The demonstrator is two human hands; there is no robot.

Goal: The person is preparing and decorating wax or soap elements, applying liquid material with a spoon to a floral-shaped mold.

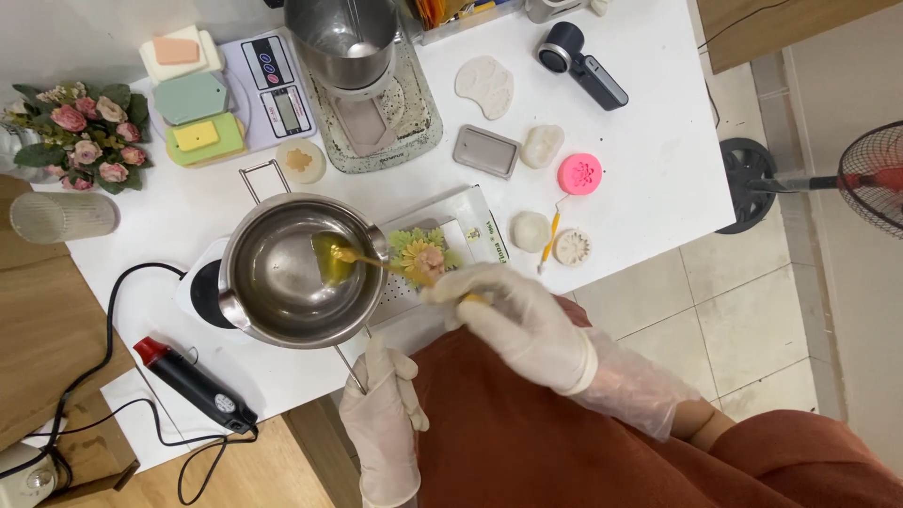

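Observation:
My right hand (513,320), in a thin white glove, grips the handle of a yellow spatula (339,259) whose blade dips into a steel pot (282,273). The pot sits on a small white hot plate (202,292) and holds a little clear yellowish liquid. My left hand (381,423), also gloved, holds the end of the pot's wire handle (353,367) at the table's near edge. Just right of the pot, a flower-shaped piece in green, yellow and pink (423,254) lies on a white tray (470,212).
Silicone moulds, white (484,87) and pink (579,174), lie on the white table (649,141). A kitchen scale (273,85) with coloured blocks, a second steel pot (343,38), a heat gun (193,381), a flower bouquet (85,132) and a floor fan (870,183) surround it.

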